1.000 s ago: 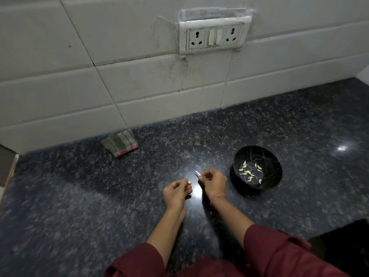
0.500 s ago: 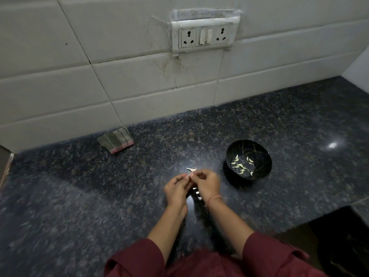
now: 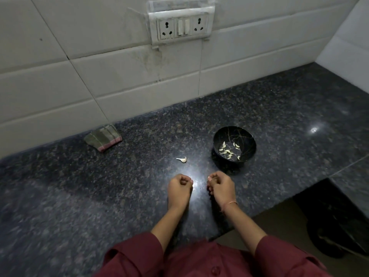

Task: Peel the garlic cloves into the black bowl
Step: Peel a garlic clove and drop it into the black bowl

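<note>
Left hand (image 3: 179, 188): fingers curled toward the palm, low over the counter (image 3: 79, 196) near its front edge. Contents hidden by the knuckles; impossible to say whether pinching a scrap of skin or nothing at all.

Right hand (image 3: 220, 188): just beside the left and apart from it, curled likewise, thin band at the wrist. Same verdict: clenched, but on what, if anything, cannot be told.

Garlic clove (image 3: 182, 159): lying loose on the counter, touched by neither hand. Straight ahead of the left hand, toward the back edge. Long axis roughly parallel to that edge, plump end to the right, thin papery tail trailing left. Probably not fully peeled, judging by the tail. Nearer the left hand than the right; likely a short forward reach, with the fingers closing across the narrow width rather than along the length.

Black bowl (image 3: 245, 136): ahead and to the right of the right hand, well clear of the loose clove. Peeled cloves (image 3: 227, 150) scattered over its bottom; task seemingly well along.

Further out: folded cloth (image 3: 103, 136) against the back edge at left; socket plate (image 3: 180, 27) on the tiled wall (image 3: 60, 86) above.
</note>
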